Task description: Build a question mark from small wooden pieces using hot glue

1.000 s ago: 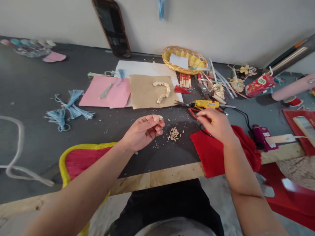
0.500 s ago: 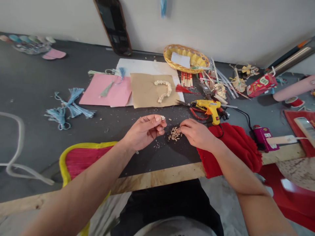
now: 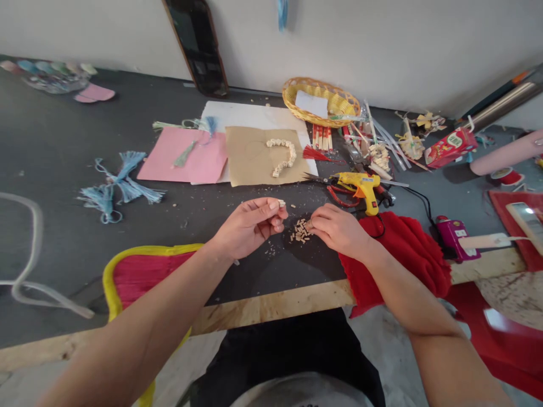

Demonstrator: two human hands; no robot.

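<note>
Pinched between the thumb and fingers of my left hand (image 3: 257, 223) are small pale wooden stick pieces (image 3: 281, 203), held just above the dark table. My right hand (image 3: 337, 229) has its fingertips pressed together at the right edge of a pile of short cut wooden sticks (image 3: 301, 230); whether a piece sits in the pinch is hidden by the fingers. Behind both hands lies brown paper (image 3: 248, 164), with a curved row of pale stick pieces (image 3: 292, 155) on it.
A yellow glue gun (image 3: 360, 183) and dark scissors (image 3: 320, 178) lie beyond my right hand. Red cloth (image 3: 411, 263) is under my right forearm. At the back are a wicker basket (image 3: 292, 107), pink paper (image 3: 169, 161) and a leaning phone (image 3: 197, 48). Blue tassels (image 3: 127, 172) lie left.
The fingers of my right hand have shifted very slightly at the pile. My left hand stays in place with its pieces.
</note>
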